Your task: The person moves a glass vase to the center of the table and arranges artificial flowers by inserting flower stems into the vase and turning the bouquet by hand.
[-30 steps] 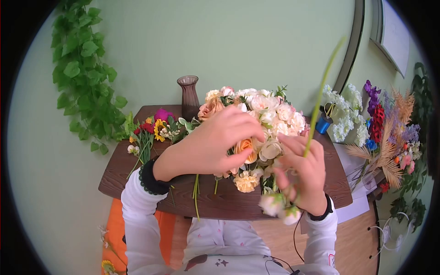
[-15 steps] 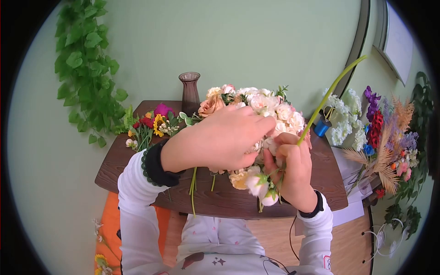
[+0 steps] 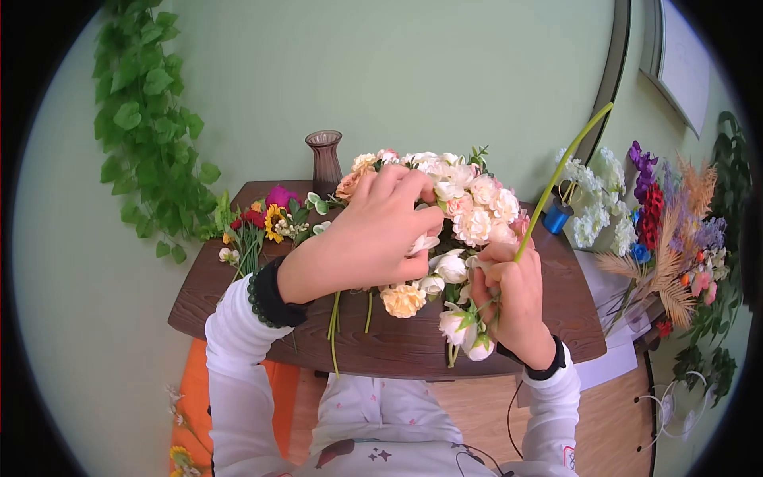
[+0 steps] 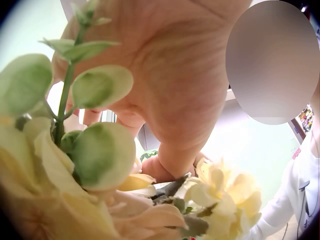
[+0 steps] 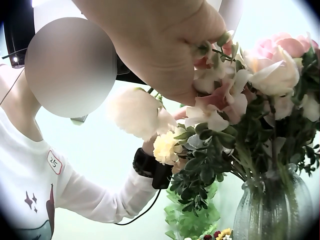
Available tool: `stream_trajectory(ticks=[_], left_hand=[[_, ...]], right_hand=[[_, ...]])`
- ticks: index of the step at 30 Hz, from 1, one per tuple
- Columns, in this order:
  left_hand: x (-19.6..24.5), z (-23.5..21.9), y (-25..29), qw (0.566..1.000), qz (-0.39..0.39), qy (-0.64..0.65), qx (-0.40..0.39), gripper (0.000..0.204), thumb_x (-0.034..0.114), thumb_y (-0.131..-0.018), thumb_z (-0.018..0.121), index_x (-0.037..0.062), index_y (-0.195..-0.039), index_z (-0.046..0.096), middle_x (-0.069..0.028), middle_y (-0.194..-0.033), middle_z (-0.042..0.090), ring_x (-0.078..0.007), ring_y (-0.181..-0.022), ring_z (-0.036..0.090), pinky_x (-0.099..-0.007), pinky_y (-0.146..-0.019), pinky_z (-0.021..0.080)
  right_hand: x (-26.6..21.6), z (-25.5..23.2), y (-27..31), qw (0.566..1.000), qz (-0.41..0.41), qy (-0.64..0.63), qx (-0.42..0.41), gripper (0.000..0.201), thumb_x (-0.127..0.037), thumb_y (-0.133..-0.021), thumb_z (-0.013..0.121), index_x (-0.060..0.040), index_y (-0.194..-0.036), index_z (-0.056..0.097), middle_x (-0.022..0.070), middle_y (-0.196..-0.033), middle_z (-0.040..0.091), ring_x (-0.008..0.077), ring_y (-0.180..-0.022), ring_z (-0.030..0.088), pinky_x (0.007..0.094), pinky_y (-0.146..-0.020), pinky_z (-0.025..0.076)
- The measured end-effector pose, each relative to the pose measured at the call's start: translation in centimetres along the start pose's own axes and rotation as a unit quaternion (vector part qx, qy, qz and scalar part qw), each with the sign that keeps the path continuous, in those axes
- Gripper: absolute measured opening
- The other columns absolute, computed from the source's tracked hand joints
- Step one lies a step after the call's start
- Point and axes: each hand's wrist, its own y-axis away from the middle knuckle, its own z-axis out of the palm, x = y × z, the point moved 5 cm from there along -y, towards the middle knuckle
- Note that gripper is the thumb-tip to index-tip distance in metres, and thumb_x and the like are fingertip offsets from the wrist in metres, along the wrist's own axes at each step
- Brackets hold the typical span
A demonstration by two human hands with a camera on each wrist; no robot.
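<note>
My right hand [image 3: 513, 298] grips a green flower stem [image 3: 560, 175], whose bare end sticks up to the right. White blooms [image 3: 458, 326] with green sepals hang head down below that hand. Loosely bent, the fingers of my left hand [image 3: 369, 230] reach over the left of a dense bouquet [image 3: 473, 222] of white, pink and peach flowers, with white petals between thumb and fingers. A pale yellow carnation [image 3: 404, 300] sits below the left thumb. In the right wrist view a clear ribbed glass vase [image 5: 272, 210] holds the bouquet, and the right fingertips are hidden among petals.
A purple-tinted vase [image 3: 324, 163] stands at the back of the dark wooden table [image 3: 238, 310]. Small cut flowers, including a sunflower [image 3: 275, 222], lie at the left. Right of the table are a blue spool [image 3: 558, 215], white blossoms [image 3: 592, 226] and mixed bunches [image 3: 675, 238].
My left hand has shifted left and up across the bouquet, showing more white blooms. My right hand has come in toward the bouquet with the stem, which now leans further right than at first.
</note>
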Motion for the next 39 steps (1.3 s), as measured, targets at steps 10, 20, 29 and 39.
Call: stream_trajectory(ticks=[10, 20, 29, 39], left_hand=[[-1.0, 0.7, 0.6, 0.994, -0.084, 0.065, 0.009, 0.024, 0.011, -0.066, 0.062, 0.0038, -0.086, 0.049, -0.0220, -0.121, 0.036, -0.0420, -0.114, 0.035, -0.0424, -0.093, 0.034], [-0.5, 1.3, 1.1, 0.996, -0.076, 0.011, 0.041, 0.051, 0.026, -0.059, 0.074, 0.0024, -0.094, 0.046, -0.0193, -0.119, 0.038, -0.0357, -0.111, 0.038, -0.0436, -0.087, 0.037], [-0.4, 1.2, 1.3, 0.995, -0.082, 0.012, 0.058, 0.051, 0.025, -0.058, 0.074, 0.0013, -0.093, 0.046, -0.0190, -0.120, 0.037, -0.0360, -0.112, 0.037, -0.0430, -0.089, 0.036], [-0.6, 1.3, 1.6, 0.995, -0.078, 0.018, 0.064, 0.059, 0.031, -0.058, 0.074, -0.0014, -0.098, 0.047, -0.0190, -0.118, 0.039, -0.0353, -0.111, 0.037, -0.0444, -0.089, 0.035]], right_hand=[[-0.3, -0.8, -0.9, 0.998, 0.019, -0.048, -0.046, 0.021, -0.005, -0.072, 0.061, -0.0054, -0.090, 0.050, 0.0079, -0.085, 0.055, 0.0252, -0.077, 0.051, 0.0350, -0.070, 0.036], [2.6, -5.7, -1.6, 0.927, 0.199, -0.299, 0.111, 0.058, -0.053, -0.087, 0.028, -0.0002, -0.103, 0.046, 0.0058, -0.074, 0.047, 0.0152, -0.068, 0.046, 0.0277, -0.065, 0.036], [2.6, -9.8, -2.7, 0.946, 0.179, -0.232, 0.139, 0.020, -0.016, -0.089, 0.047, 0.0013, -0.083, 0.053, 0.0066, -0.077, 0.050, 0.0110, -0.064, 0.047, 0.0209, -0.058, 0.037], [2.1, -10.8, -4.0, 0.948, 0.091, -0.239, 0.188, 0.028, -0.028, -0.092, 0.039, -0.0043, -0.078, 0.043, 0.0038, -0.068, 0.042, 0.0121, -0.062, 0.038, 0.0241, -0.056, 0.032]])
